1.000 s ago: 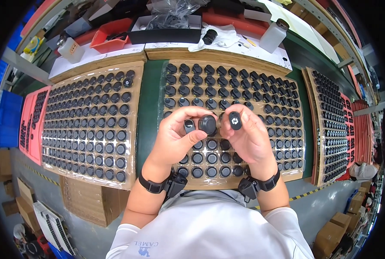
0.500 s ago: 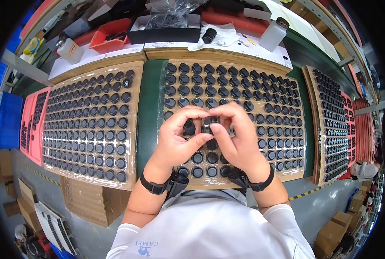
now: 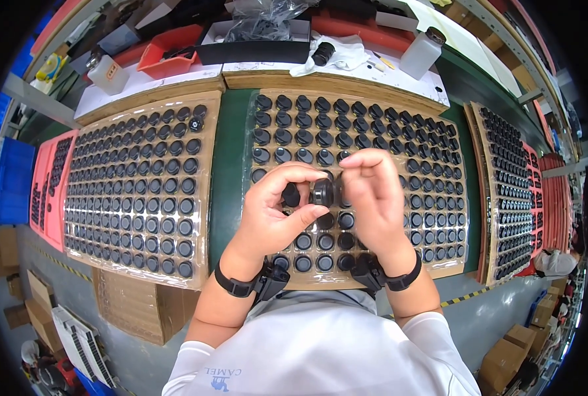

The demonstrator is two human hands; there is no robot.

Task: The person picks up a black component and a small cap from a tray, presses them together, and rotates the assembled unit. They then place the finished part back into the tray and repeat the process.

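Above the middle tray, my left hand (image 3: 272,210) pinches a short black lens-like cylinder (image 3: 321,192) between thumb and forefinger. The cylinder lies on its side and has a glossy ring. Just to its right, my right hand (image 3: 374,198) has its fingers loosened and partly bent, slightly blurred; its thumb is mostly hidden. Beneath both hands is a clear plastic tray on cardboard (image 3: 254,247), holding rows of black round parts (image 3: 324,156). The far rows stand taller than the flat-topped near ones. One dark part (image 3: 290,195) shows inside the curl of my left hand.
A similar tray (image 3: 205,244) lies left, and stacked trays (image 3: 476,218) stand right. Behind are a red bin (image 3: 168,54), a black box (image 3: 253,53), a white cloth (image 3: 350,56) with a black cylinder (image 3: 322,54), and bottles (image 3: 107,74) (image 3: 422,54).
My right hand has let go of the black cylinder and shifted slightly right, its fingers loosening. My left hand keeps its pinch in nearly the same spot.
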